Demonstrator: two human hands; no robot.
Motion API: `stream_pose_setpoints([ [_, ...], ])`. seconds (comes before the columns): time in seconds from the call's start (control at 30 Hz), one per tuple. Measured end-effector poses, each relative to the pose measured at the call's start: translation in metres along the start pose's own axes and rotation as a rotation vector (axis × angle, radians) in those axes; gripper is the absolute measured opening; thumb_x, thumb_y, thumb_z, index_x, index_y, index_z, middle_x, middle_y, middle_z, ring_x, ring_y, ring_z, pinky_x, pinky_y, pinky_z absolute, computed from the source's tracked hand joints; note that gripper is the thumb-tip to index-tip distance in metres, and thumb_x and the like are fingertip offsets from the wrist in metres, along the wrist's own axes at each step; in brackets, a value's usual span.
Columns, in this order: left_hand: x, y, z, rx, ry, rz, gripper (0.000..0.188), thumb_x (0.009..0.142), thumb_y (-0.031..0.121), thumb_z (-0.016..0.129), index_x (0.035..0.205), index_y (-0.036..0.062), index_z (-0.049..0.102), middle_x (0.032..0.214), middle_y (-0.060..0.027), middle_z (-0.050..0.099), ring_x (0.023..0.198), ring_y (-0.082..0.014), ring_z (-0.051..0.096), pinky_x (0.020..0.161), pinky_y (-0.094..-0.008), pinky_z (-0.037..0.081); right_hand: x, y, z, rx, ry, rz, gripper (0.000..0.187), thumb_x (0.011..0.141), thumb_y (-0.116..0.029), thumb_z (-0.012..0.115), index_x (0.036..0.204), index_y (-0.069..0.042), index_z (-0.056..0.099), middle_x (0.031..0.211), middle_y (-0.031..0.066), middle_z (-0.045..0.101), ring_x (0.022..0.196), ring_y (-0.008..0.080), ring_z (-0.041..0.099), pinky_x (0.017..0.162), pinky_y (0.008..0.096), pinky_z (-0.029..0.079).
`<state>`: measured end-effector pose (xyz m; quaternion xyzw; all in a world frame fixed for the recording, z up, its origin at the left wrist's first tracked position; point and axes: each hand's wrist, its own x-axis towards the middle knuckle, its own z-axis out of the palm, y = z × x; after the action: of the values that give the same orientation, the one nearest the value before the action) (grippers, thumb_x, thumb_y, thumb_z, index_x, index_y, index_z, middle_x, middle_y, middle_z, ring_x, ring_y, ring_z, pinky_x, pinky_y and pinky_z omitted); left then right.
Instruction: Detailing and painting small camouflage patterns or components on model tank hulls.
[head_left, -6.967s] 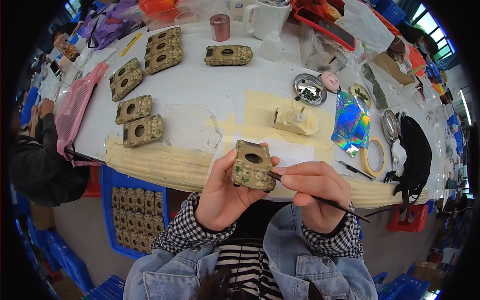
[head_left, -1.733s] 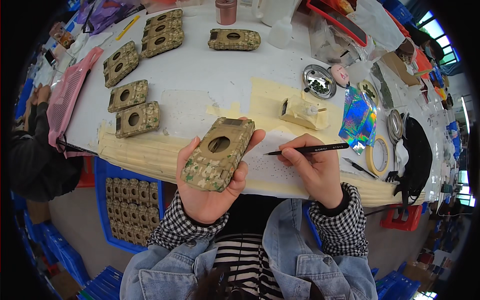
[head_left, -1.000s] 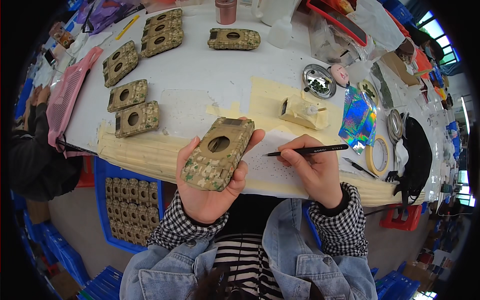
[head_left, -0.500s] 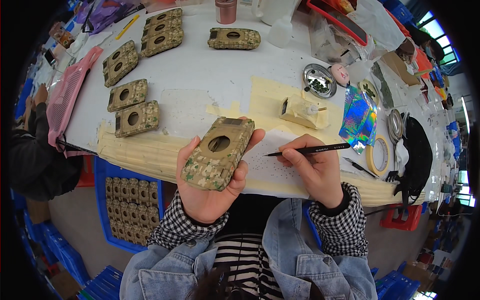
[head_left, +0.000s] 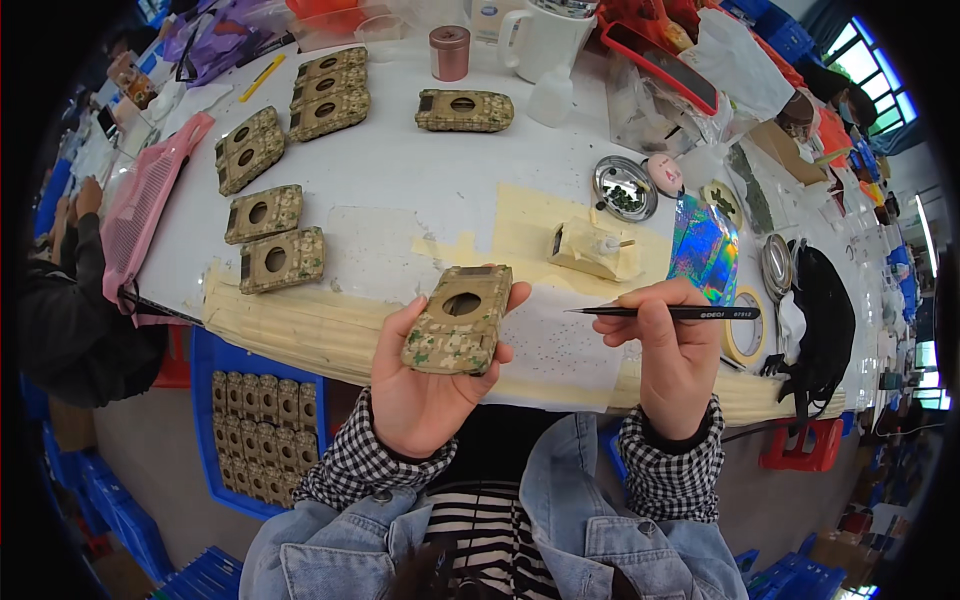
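My left hand (head_left: 412, 412) holds a camouflage-painted model tank hull (head_left: 450, 342) from below, its round turret hole facing up and fingers wrapped along both sides. In my right hand (head_left: 672, 365), black fine-tipped tweezers (head_left: 715, 313) are pinched, the tip pointing left toward the hull but apart from it. A white sheet (head_left: 560, 350) scattered with tiny dark specks lies on the table below and between my hands. Just beyond it stands a tape-covered block (head_left: 580, 248) with a small white piece on top. Whether the tweezers grip anything is too small to tell.
More camouflage hulls (head_left: 282, 258) stand on the table at the left and back. A blue crate (head_left: 205, 430) of hulls sits below left. At right are a round tin (head_left: 625, 188) with green bits, holographic sheet (head_left: 705, 250), tape roll (head_left: 742, 335) and black bag (head_left: 828, 320).
My right hand has moved right with the tweezers, away from the hull. My left hand has shifted the hull slightly right and turned it more upright. The whole view has shifted a little.
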<state>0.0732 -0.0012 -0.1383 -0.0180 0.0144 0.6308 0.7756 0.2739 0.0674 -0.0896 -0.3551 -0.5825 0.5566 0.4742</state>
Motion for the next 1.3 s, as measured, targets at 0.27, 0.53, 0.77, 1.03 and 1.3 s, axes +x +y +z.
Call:
stream_pose_setpoints([
  [0.27,0.002,-0.013,0.007,0.088,0.018,-0.046,0.058,0.097,0.034,0.03,0.142,-0.0019,0.021,0.145,-0.0247,0.027,0.1,-0.0316,0.062,0.081,-0.0343,0.057,-0.013,-0.019,0.021,0.155,-0.039,-0.046,0.017,0.094,-0.011,0.054,0.097,0.006,0.054,0.085,0.017,0.065,0.076,0.0206,0.067,0.068,0.028,0.056],
  [0.53,0.0,-0.015,0.013,0.199,0.071,-0.063,0.058,0.097,0.035,0.03,0.14,-0.003,0.025,0.141,-0.0231,0.034,0.098,-0.0293,0.061,0.081,-0.0332,0.057,-0.017,-0.017,0.03,0.059,-0.113,-0.107,0.023,0.097,-0.019,0.048,0.096,0.004,0.049,0.088,0.0169,0.06,0.086,0.0279,0.067,0.072,0.0333,0.058],
  [0.77,-0.001,-0.017,0.023,0.226,0.149,-0.096,0.057,0.097,0.036,0.031,0.137,-0.0045,0.031,0.136,-0.0227,0.041,0.093,-0.0274,0.063,0.08,-0.0329,0.057,-0.016,-0.015,0.025,0.193,-0.183,-0.033,0.015,0.096,-0.008,0.049,0.1,0.007,0.051,0.099,0.019,0.063,0.098,0.0232,0.063,0.085,0.0319,0.054],
  [1.03,-0.001,-0.017,0.02,0.211,0.15,-0.104,0.056,0.097,0.036,0.031,0.135,-0.0049,0.033,0.134,-0.0227,0.043,0.092,-0.0268,0.063,0.079,-0.0321,0.057,-0.017,-0.017,0.027,0.057,-0.159,-0.033,0.023,0.098,-0.018,0.046,0.095,0.004,0.049,0.091,0.0155,0.06,0.093,0.0271,0.066,0.077,0.0344,0.057],
  [1.3,-0.002,-0.018,0.022,0.23,0.164,-0.103,0.056,0.097,0.037,0.032,0.134,-0.004,0.035,0.132,-0.0226,0.045,0.091,-0.0264,0.063,0.078,-0.0319,0.057,-0.018,-0.013,0.025,0.195,-0.185,-0.016,0.016,0.096,-0.009,0.05,0.098,0.007,0.051,0.1,0.0196,0.065,0.096,0.0199,0.063,0.085,0.0304,0.053],
])
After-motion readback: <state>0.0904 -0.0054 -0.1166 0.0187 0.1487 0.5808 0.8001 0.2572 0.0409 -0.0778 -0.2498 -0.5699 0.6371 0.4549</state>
